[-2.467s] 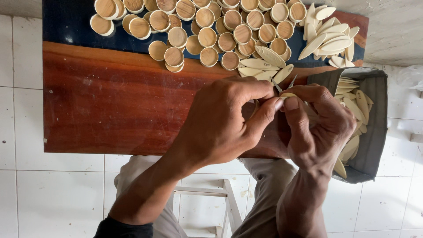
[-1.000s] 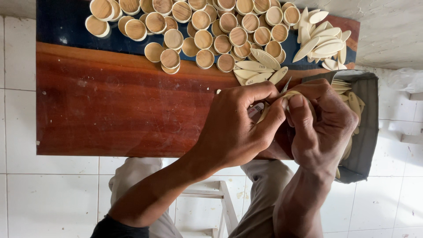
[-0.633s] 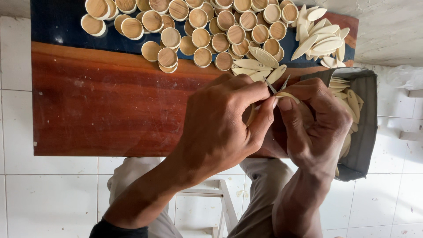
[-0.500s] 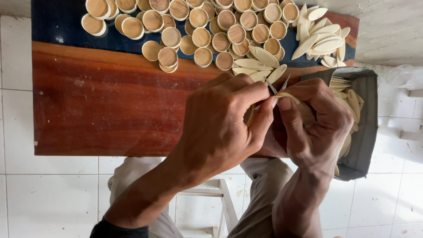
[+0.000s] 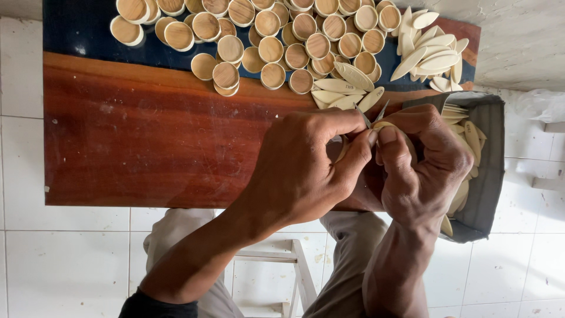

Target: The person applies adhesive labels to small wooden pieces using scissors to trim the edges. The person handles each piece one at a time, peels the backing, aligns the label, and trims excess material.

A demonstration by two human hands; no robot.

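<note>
**Working a small wooden piece with both hands**

While pinching together, the left hand point(image 5: 300, 171) and right hand point(image 5: 424, 171) are closing on a pale wooden piece point(image 5: 384, 125) between their fingertips; next, probably, setting it among the oval pieces point(image 5: 347, 88) just beyond.

Round caps point(image 5: 271, 50) on board point(image 5: 147, 147)

Left hand point(image 5: 306, 171) and right hand point(image 5: 426, 171) meet, fingers point(image 5: 359, 159) pinched together.

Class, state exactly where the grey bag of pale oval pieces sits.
In the head view, the grey bag sits at the right end of the wooden board, just beyond the right hand.
</note>
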